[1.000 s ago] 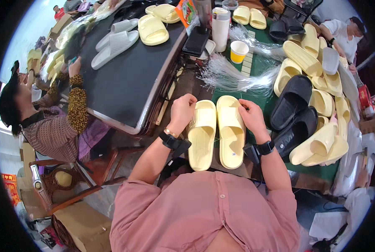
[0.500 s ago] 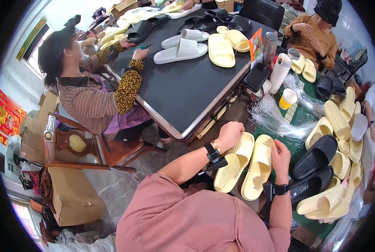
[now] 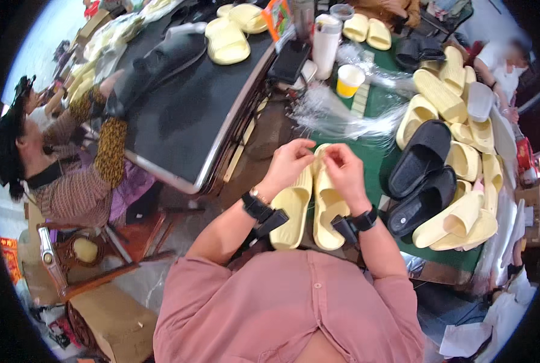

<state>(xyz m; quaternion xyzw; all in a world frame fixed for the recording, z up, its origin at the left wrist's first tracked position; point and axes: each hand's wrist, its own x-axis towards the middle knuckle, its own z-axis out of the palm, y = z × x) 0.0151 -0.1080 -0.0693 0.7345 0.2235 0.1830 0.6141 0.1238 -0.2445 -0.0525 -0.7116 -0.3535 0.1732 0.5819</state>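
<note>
A pair of pale yellow slippers, the left slipper (image 3: 291, 216) and the right slipper (image 3: 327, 221), stands side by side in front of me with the heels toward my body. Over their toe ends, my left hand (image 3: 291, 162) and my right hand (image 3: 345, 172) come close together with fingertips pinched. Whatever sits between the fingers is too fine to make out. Both hands cover part of the slippers' straps and toes. A bundle of thin clear strands (image 3: 333, 118) lies just beyond my hands on the green tabletop (image 3: 376, 162).
Black slippers (image 3: 420, 158) and a pile of yellow slippers (image 3: 442, 97) fill the right side. Behind the strands stand a yellow-and-white cup (image 3: 349, 80) and a white bottle (image 3: 326, 48). Left is a dark table (image 3: 173, 136), where a co-worker (image 3: 70, 175) sits beside a wooden chair (image 3: 82, 254).
My view has swung to the right. My right hand has left the right slipper's side and moved to the toe ends, where it meets my left hand.
</note>
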